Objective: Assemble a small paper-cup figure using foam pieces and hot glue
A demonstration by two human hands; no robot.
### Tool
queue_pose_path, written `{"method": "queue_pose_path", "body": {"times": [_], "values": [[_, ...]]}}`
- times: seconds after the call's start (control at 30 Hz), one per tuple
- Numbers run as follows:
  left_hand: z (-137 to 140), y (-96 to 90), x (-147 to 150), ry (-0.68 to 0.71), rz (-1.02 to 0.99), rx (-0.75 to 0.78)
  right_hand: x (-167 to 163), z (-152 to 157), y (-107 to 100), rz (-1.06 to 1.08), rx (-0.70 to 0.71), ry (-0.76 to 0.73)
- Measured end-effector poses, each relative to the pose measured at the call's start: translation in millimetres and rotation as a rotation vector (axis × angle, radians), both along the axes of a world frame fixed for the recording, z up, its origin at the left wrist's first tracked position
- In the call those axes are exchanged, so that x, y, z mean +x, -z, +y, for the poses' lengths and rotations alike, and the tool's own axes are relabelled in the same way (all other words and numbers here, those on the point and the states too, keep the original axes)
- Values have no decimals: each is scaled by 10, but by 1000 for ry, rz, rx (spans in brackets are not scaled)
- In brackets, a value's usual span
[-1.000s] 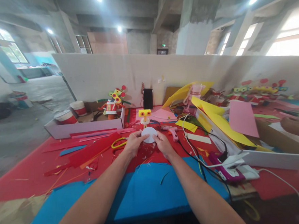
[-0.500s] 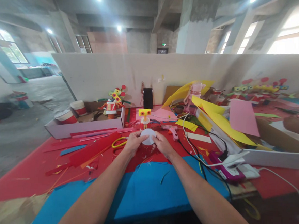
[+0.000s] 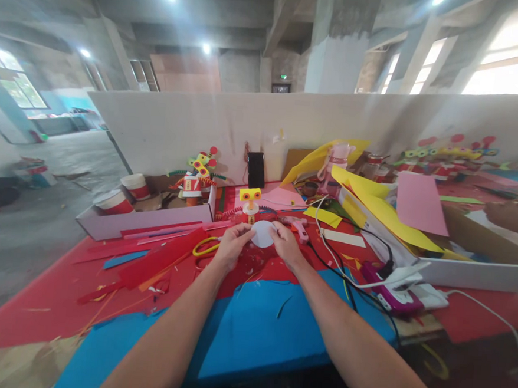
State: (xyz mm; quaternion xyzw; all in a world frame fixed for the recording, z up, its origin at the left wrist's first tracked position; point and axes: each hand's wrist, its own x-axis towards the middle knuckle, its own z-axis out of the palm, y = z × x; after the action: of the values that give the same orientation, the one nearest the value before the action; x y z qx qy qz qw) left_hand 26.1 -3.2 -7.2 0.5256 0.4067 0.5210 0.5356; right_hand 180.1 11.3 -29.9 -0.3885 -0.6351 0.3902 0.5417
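Left hand (image 3: 232, 248): thumb and forefinger close together at the left rim of a thin white round disc (image 3: 263, 234); whether they grip it is too small to tell.
Right hand (image 3: 286, 247): thumb and forefinger pinching the disc's right rim.
Disc: held up between the hands, over the red table covering (image 3: 34, 302), its flat face towards the person.
Just beyond the disc: a small figure with a yellow box-shaped head (image 3: 250, 196) and coiled arms, upright, its lower part hidden.
Left of the hands: yellow-handled scissors (image 3: 205, 247) near the left hand; farther left, long red paper strips (image 3: 161, 259).
Right of the hands: a pink glue gun (image 3: 300, 229) near the right hand, then a cream paper strip (image 3: 343, 238) and a purple-and-white power strip (image 3: 396, 297) with plugs in it.
Near edge: a blue sheet (image 3: 267, 324) beneath the forearms.
Far left: a shallow white box (image 3: 150, 223) holding red-and-white cups (image 3: 112, 200); a taller red-and-white figure (image 3: 193, 184) stands at its right end.
Far middle: a black phone (image 3: 256, 170) upright before a white partition board (image 3: 193, 124).
Far right: a pink paper sheet (image 3: 422, 204) and yellow sheets (image 3: 382, 211) over a white-sided box (image 3: 488, 276).
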Motion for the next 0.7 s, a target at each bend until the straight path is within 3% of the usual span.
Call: {"method": "queue_pose_path", "body": {"times": [0.07, 0.17, 0.23, 0.4, 0.7], "values": [[-1, -19, -17, 0, 7, 2, 15, -8, -15, -52, 49, 61], [-8, -40, -18, -73, 13, 23, 23, -70, -66, -136, 228, 345], [-12, -36, 0, -128, 12, 40, 7, -128, -99, -217, 351, 448], [3, 27, 45, -102, 47, 101, -76, -182, -94, -387, 432, 312], [-2, 16, 57, -90, 157, 159, -86, -158, -64, -493, 420, 361]]}}
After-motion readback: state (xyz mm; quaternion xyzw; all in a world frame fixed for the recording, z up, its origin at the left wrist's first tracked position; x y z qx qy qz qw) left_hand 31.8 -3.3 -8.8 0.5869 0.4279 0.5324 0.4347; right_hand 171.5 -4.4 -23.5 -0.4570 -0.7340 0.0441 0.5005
